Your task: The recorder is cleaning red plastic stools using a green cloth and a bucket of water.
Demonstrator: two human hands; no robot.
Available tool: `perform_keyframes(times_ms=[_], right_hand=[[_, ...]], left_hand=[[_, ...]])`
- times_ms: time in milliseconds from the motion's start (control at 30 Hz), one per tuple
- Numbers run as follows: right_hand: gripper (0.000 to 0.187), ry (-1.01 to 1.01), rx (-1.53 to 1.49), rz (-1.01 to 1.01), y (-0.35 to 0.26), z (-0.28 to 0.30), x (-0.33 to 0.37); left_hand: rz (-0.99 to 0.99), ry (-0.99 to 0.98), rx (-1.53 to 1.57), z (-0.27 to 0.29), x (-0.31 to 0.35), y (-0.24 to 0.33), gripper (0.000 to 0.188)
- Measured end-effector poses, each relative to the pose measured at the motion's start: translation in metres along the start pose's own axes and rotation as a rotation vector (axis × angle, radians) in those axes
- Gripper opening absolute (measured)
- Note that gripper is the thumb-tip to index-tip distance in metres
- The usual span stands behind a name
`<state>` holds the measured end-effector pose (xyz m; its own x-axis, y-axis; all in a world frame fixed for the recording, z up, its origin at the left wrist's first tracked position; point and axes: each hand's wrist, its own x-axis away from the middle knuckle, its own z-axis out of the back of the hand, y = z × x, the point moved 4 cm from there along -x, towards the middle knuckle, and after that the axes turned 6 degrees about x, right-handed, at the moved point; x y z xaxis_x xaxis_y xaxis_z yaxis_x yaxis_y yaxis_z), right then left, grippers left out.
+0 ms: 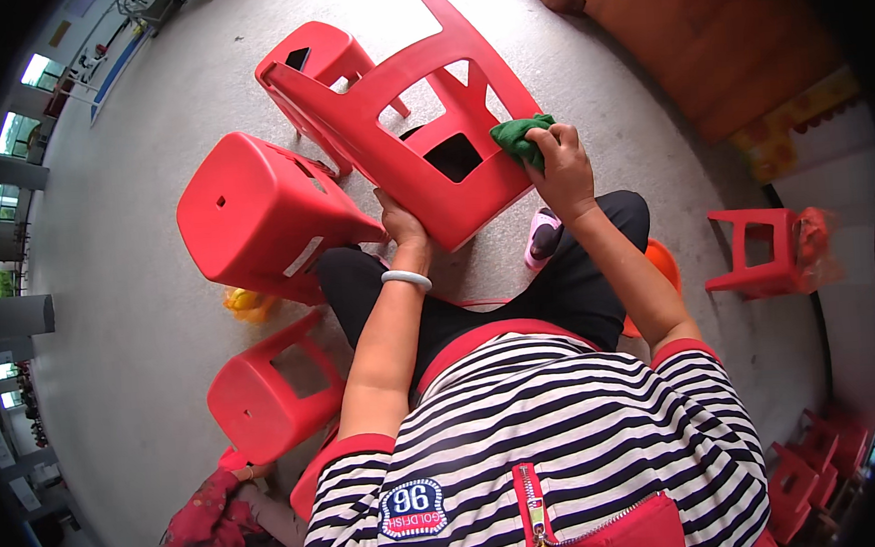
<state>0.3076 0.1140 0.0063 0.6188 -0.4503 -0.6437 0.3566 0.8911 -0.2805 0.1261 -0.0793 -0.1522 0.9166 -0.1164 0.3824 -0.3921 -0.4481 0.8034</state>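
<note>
A red plastic stool (417, 189) is tipped over in front of my knees, its legs pointing up and away from me. My left hand (401, 219), with a pale bangle on the wrist, grips the stool's near left edge. In my right hand (563, 170) a green cloth (519, 138) is bunched between the fingers and pressed against the stool's right side. Part of the cloth is hidden by my fingers.
Another red stool (228, 206) stands left, one more (334, 51) behind the held stool, and a third (255, 405) lower left beside a person in red (208, 528). At right are a red stool (757, 252) with a plastic bag (816, 240) and stacked stools (805, 472).
</note>
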Motion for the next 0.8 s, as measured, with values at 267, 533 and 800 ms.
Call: perform_keyframes(times_ms=[267,533,800], right_hand=[[0.034,-0.241,-0.266,0.365,-0.106,-0.020,0.030],[0.023,-0.037,-0.125,0.483,-0.164,-0.105,-0.076],[0.019,0.008,-0.094,0.659,-0.202,-0.140,-0.090]], left_hand=[[0.034,-0.089,0.122,-0.007,-0.002,-0.007,0.066],[-0.045,-0.236,-0.051,-0.006,0.005,0.009,0.059],[-0.025,-0.122,-0.042,0.011,0.009,0.013,0.060]])
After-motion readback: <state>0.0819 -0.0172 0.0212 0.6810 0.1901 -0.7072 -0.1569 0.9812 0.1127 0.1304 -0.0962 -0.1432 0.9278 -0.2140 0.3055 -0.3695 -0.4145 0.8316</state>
